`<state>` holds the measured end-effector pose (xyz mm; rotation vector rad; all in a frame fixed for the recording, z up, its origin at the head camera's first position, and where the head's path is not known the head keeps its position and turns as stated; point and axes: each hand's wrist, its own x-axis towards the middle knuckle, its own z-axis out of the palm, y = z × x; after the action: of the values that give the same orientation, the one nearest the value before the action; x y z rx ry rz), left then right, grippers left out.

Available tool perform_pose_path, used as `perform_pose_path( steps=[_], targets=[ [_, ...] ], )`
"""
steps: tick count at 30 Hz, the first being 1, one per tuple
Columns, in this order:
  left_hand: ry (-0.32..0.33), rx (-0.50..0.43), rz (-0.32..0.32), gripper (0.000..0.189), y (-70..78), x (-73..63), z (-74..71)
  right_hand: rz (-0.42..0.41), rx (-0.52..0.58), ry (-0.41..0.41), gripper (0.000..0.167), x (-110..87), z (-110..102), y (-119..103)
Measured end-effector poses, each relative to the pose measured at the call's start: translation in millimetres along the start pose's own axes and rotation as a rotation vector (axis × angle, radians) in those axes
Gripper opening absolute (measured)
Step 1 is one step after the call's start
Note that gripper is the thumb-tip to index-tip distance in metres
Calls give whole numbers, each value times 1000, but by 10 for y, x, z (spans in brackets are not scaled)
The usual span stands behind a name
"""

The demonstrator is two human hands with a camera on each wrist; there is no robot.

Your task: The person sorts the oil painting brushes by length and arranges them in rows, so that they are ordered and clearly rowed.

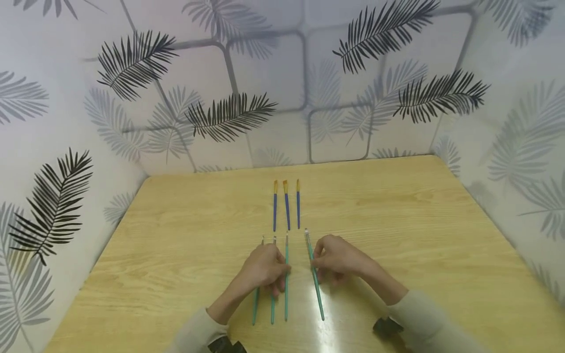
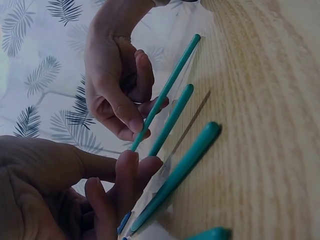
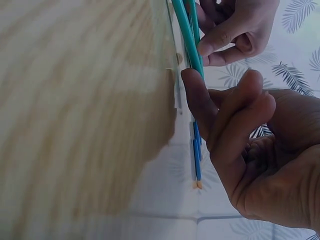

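My left hand [image 1: 264, 267] pinches a thin green paintbrush [image 1: 286, 301] between thumb and fingertips. Under that same hand, two more green paintbrushes, the outer one [image 1: 255, 309] and its neighbour [image 1: 272, 314], lie on the table, partly hidden by the fingers. A separate green paintbrush [image 1: 319, 294], tilted with its bristle end to the upper left, is pinched by my right hand [image 1: 337, 257]. In the left wrist view, the right thumb and fingertips meet on this handle [image 2: 172, 80]. The left fingertips are at the second handle [image 2: 172, 120] there.
Three blue-handled paintbrushes, the left [image 1: 275, 211], middle [image 1: 288, 211] and right [image 1: 298, 211], lie in a row beyond the green ones, bristles pointing away. The wooden table [image 1: 185, 215] meets leaf-patterned wall covering [image 1: 265, 137] at its back and sides.
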<state>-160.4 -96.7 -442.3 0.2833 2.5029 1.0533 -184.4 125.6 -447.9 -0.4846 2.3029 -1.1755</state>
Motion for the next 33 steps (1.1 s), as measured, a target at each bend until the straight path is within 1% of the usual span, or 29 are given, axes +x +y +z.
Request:
perform_pose_path(
  steps=[6, 12, 16, 22, 26, 30, 33],
  targets=[
    [6, 48, 1, 34, -17, -10, 36, 31, 30, -9, 9, 33, 111, -34],
    [17, 58, -31, 34, 3, 23, 21, 24, 46, -33, 10, 85, 126, -71],
    [27, 65, -15, 35, 7, 43, 1, 17, 49, -42, 11, 116, 117, -76],
    [22, 69, 5, 35, 14, 49, -5, 4, 72, -65, 12, 156, 119, -64],
    [42, 87, -5, 34, 23, 45, 12, -9, 71, -77, 12, 175, 123, -62],
    [60, 91, -1, 32, 14, 40, 34, 10, 58, -64, 11, 177, 146, -78],
    [55, 91, 10, 32, 10, 36, 37, 33, 24, -45, 17, 177, 175, -108]
  ],
)
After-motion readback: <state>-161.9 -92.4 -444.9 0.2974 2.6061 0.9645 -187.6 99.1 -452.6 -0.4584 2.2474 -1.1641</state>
